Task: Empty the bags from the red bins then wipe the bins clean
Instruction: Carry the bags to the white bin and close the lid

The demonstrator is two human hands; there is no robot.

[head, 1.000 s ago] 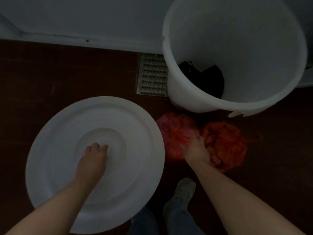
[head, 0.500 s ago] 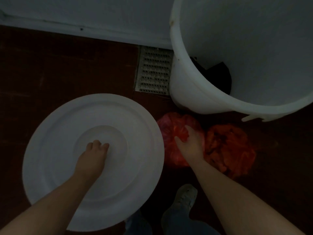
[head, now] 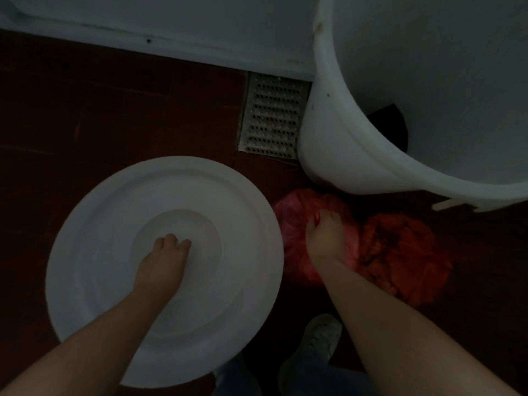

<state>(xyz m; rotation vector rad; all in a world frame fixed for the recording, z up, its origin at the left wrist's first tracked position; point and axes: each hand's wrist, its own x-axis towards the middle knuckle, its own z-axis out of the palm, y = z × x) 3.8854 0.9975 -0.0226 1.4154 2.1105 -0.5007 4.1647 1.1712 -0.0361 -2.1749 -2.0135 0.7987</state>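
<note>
Red bag (head: 294,207) on the floor (head: 114,110) beside a white tub (head: 357,155), its plastic grasped in the right hand (head: 325,238) fingers; the left hand (head: 164,261) fingers clutch a white lid (head: 114,224) at its centre.

Reading the lid (head: 114,238) and tub (head: 328,144) as smooth matt white plastic. The pink bag (head: 291,207) and orange bag (head: 405,252) are looking like thin crinkled film, slightly glossy. The grate (head: 271,115) is showing as dull perforated metal, and the floor (head: 114,110) is looking like dark wood.

It looked like a dim utility or waste corner: dark reddish floor (head: 100,110), a perforated metal drain grate (head: 273,115) against the far pale wall (head: 171,21), and a big white plastic barrel (head: 343,144) at right.
</note>
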